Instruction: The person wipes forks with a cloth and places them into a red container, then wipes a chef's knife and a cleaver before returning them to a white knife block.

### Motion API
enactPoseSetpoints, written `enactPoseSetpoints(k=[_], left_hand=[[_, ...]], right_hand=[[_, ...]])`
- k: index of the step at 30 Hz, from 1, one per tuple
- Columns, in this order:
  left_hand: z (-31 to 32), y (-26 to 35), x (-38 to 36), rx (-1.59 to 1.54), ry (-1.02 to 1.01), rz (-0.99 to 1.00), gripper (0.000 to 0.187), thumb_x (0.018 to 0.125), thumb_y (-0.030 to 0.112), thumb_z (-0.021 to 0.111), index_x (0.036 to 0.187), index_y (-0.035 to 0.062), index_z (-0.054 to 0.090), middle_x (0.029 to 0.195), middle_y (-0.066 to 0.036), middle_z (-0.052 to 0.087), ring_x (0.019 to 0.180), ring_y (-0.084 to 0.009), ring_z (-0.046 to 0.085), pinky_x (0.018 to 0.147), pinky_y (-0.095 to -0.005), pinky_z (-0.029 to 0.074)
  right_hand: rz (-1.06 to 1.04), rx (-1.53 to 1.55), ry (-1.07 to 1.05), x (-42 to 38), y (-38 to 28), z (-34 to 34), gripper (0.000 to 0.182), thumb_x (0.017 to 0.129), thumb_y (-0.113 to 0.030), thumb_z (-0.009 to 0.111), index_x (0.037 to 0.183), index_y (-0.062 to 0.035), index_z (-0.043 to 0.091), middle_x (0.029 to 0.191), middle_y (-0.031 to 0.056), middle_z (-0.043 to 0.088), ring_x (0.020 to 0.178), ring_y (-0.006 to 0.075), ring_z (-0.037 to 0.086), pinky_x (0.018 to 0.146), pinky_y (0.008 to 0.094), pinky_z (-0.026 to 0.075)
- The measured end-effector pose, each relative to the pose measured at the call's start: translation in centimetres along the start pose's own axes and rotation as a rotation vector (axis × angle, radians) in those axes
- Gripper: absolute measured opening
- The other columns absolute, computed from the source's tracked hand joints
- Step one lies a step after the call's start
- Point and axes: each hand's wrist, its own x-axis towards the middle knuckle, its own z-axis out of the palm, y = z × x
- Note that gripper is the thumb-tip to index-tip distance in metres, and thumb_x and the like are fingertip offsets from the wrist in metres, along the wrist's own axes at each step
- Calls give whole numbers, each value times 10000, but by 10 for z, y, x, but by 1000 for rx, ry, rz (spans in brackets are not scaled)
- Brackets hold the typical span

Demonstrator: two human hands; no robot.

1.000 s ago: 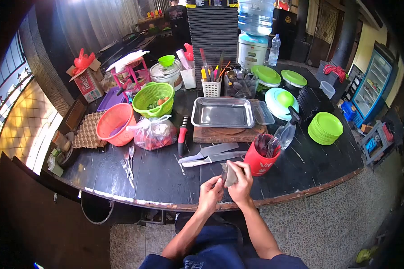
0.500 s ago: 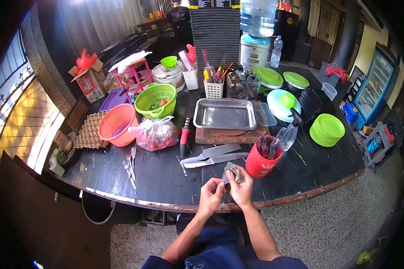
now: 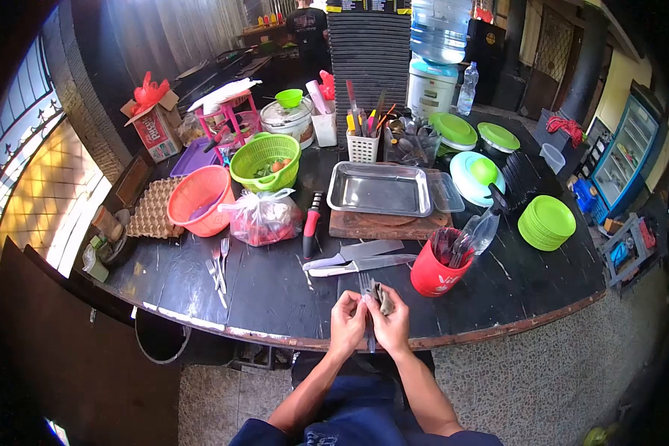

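Just over the table's front edge, my left hand [image 3: 348, 325] pinches a fork [image 3: 365, 282], its tines pointing up and its handle showing below between the hands. My right hand [image 3: 390, 321] is closed on a crumpled grey-green cloth [image 3: 383, 299], which lies against the fork. Beyond the hands lie two knives with pale handles, a broad-bladed knife [image 3: 360, 251] and a narrower knife [image 3: 372, 263]. To the right stands a red container [image 3: 435, 273] filled with cutlery. A few loose forks [image 3: 219, 266] rest on the table at the left.
A metal tray [image 3: 379, 189] sits on a wooden board [image 3: 386, 224]. On the left are an orange basin [image 3: 198, 201], a green basket [image 3: 266, 162], a tied plastic bag [image 3: 264, 218] and an egg tray [image 3: 156, 208]. Green plates [image 3: 546, 223] are stacked at right.
The fork's tines now show upright between my hands, where the cloth covered that spot before. The cloth has shifted to the right side of the fork. Both hands stay close together.
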Motion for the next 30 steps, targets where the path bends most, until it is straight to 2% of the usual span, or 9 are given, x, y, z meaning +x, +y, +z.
enactPoseSetpoints(k=[4, 5, 11, 16, 18, 20, 22, 28, 30], left_hand=[[-10, 13, -4, 277, -26, -77, 52, 1012, 48, 649, 1032, 7, 625, 917, 21, 649, 789, -49, 569, 691, -228, 478], [-6, 17, -4, 277, -30, -80, 52, 1012, 48, 649, 1032, 7, 625, 917, 21, 649, 789, -49, 569, 691, -228, 478], [-2, 13, 5, -90, 65, 50, 143, 938, -76, 669, 1064, -18, 704, 952, 15, 604, 841, -72, 585, 749, -226, 471], [0, 22, 15, -363, 203, 64, 132, 954, -58, 661, 1062, 3, 705, 959, -7, 680, 856, -89, 623, 787, -244, 502], [-1, 27, 21, -386, 236, 37, 144, 949, -61, 662, 1068, 8, 703, 944, -17, 694, 828, -96, 634, 765, -243, 508], [-3, 31, 26, -430, 248, -3, 140, 951, -54, 659, 1063, 19, 701, 947, -32, 706, 793, -100, 634, 705, -244, 503], [-10, 33, 34, -427, 280, -28, 112, 960, -43, 654, 1037, 29, 693, 934, -31, 702, 779, -93, 627, 656, -242, 489], [-30, 52, 54, -433, 254, 100, 21, 1007, 55, 648, 1027, 58, 654, 905, -17, 671, 780, -120, 642, 646, -303, 529], [-31, 65, 50, -499, 199, 59, 25, 1011, 71, 648, 1031, 56, 644, 901, -21, 666, 791, -136, 652, 643, -311, 535]], right_hand=[[27, -85, -72, 5, -2, -10, 281, 962, -126, 749, 1179, 35, 677, 999, 33, 736, 912, 83, 656, 826, 266, 540], [24, -59, -79, 5, -2, -10, 331, 968, -196, 755, 1202, 26, 683, 999, 67, 756, 909, 100, 665, 812, 287, 544], [49, 19, -146, 2, -8, -6, 291, 992, -202, 728, 1174, 22, 689, 984, 36, 736, 891, 79, 637, 785, 267, 529], [17, -19, -245, -12, -3, 3, 212, 976, -116, 733, 1137, 12, 684, 904, -8, 696, 840, 63, 606, 754, 260, 515], [33, -60, -228, -17, -5, 1, 214, 958, -77, 734, 1144, 17, 684, 911, 2, 709, 848, 60, 607, 765, 265, 519], [22, -100, -271, -17, -8, -1, 271, 929, -132, 762, 1149, 12, 695, 953, 118, 770, 905, 102, 684, 796, 314, 552], [25, -117, -277, -17, -7, -4, 294, 917, -139, 772, 1158, 12, 697, 949, 128, 769, 893, 102, 684, 795, 314, 552], [144, -30, -404, -15, 9, -21, 307, 934, -196, 777, 1141, 20, 708, 958, 60, 765, 869, 84, 661, 786, 292, 545], [147, 3, -238, -7, 12, -25, 313, 948, -216, 771, 1150, 16, 713, 968, 12, 746, 871, 81, 649, 792, 271, 531]])
